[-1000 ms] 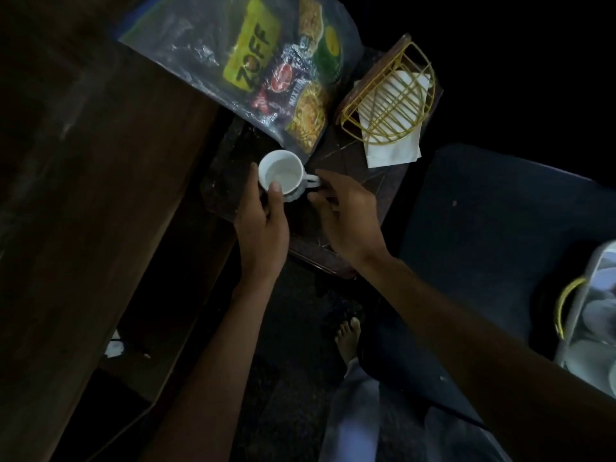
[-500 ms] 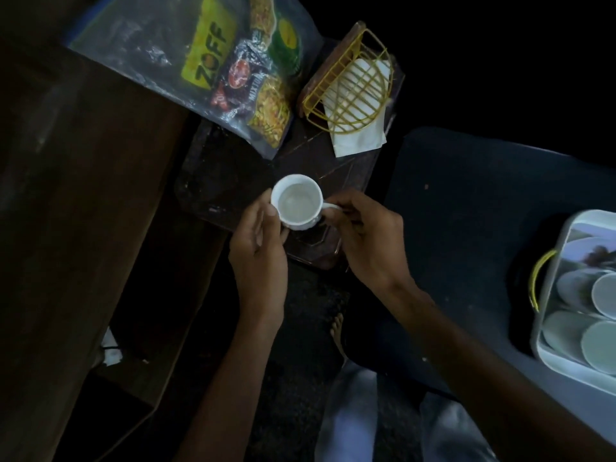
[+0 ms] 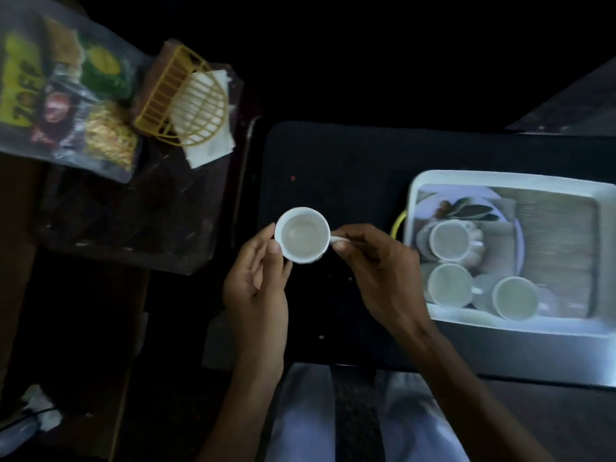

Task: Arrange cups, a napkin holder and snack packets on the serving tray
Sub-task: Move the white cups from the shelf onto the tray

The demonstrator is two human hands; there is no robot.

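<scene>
I hold a small white cup [image 3: 302, 235] over the dark table, between both hands. My right hand [image 3: 380, 266] pinches its handle; my left hand [image 3: 258, 278] steadies the cup's left side with thumb and fingers. To the right lies the white serving tray [image 3: 500, 181] with a yellow handle [image 3: 398, 223]. Three white cups [image 3: 448, 240] on saucers stand in its left half. At the upper left, a yellow wire napkin holder [image 3: 186, 95] with white napkins lies on a dark wooden stool. Beside it is a clear bag of snack packets [image 3: 63, 98].
The dark table [image 3: 333, 161] spreads under the cup and tray. The wooden stool [image 3: 133, 221] stands left of it, with a brown surface beyond at the far left. My light trousers [image 3: 300, 415] show below. Something white lies on the floor at the lower left.
Both hands have carried the cup from the stool rightward over the dark table. My view has turned right, and the tray with its cups is now fully in sight.
</scene>
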